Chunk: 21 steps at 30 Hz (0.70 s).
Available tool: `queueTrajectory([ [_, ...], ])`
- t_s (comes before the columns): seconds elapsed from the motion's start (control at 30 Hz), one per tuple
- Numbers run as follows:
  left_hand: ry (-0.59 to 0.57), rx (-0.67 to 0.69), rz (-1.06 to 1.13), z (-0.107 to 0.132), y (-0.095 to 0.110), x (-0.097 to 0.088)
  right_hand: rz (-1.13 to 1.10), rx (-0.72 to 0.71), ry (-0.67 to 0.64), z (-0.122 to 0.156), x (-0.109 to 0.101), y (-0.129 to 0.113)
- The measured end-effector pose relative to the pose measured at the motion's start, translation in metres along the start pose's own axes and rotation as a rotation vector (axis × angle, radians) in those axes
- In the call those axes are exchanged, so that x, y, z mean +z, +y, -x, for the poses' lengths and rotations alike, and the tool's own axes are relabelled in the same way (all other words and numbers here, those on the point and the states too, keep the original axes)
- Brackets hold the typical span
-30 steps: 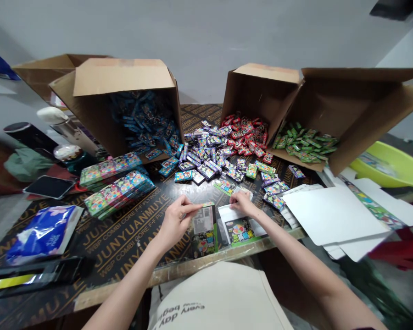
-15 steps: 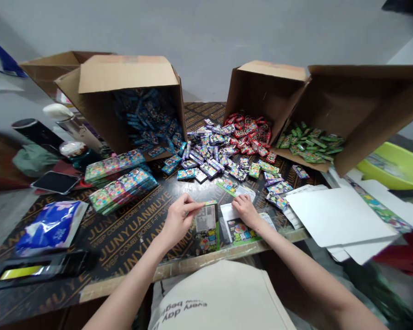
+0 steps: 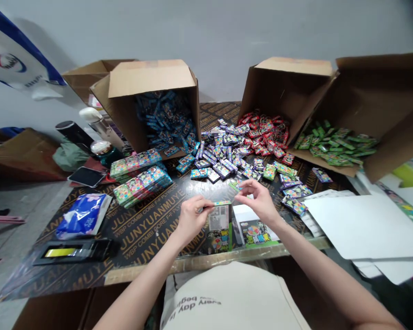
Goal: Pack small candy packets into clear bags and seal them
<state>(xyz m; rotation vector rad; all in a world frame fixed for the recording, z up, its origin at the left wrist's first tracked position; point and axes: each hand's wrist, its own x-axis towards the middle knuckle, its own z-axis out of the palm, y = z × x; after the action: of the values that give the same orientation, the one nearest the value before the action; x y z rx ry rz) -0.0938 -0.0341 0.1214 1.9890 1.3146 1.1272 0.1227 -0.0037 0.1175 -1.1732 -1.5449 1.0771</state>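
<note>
My left hand (image 3: 194, 214) pinches the upper left edge of a dark printed card box (image 3: 220, 231) with a green side. A colourful strip shows along the box's top edge. To the right, my right hand (image 3: 259, 201) hovers with thumb and fingers apart and nothing visible between them. Just below it lies a second printed card package (image 3: 256, 233), with a white flap at its top. Beyond both hands spreads a loose pile of small purple packets (image 3: 223, 156). A green packet (image 3: 270, 172) lies at the pile's near right.
Cardboard boxes hold blue packets (image 3: 168, 119), red packets (image 3: 265, 130) and green packets (image 3: 337, 142). Left are stacked packet bundles (image 3: 142, 185), a phone (image 3: 86, 176), a blue pouch (image 3: 82, 215) and a black tape dispenser (image 3: 74, 252). White sheets (image 3: 358, 220) overlap at right.
My right hand has lifted off the package with the white flap and its fingers have parted. My left hand stays at the box edge. The whole view has shifted a little.
</note>
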Motion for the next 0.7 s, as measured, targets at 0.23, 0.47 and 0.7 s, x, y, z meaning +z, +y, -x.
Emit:
queueTrajectory([
  [0.23, 0.052, -0.016, 0.005, 0.001, 0.006, -0.001, -0.151, 0.048, -0.402, -0.018, 0.030, -0.030],
  [0.47, 0.116, -0.011, -0.087, 0.001, 0.005, 0.011, 0.052, -0.042, -0.362, -0.020, 0.041, -0.026],
  [0.7, 0.044, 0.031, -0.254, 0.006, -0.007, 0.007, 0.354, -0.142, 0.050, -0.027, 0.026, -0.004],
])
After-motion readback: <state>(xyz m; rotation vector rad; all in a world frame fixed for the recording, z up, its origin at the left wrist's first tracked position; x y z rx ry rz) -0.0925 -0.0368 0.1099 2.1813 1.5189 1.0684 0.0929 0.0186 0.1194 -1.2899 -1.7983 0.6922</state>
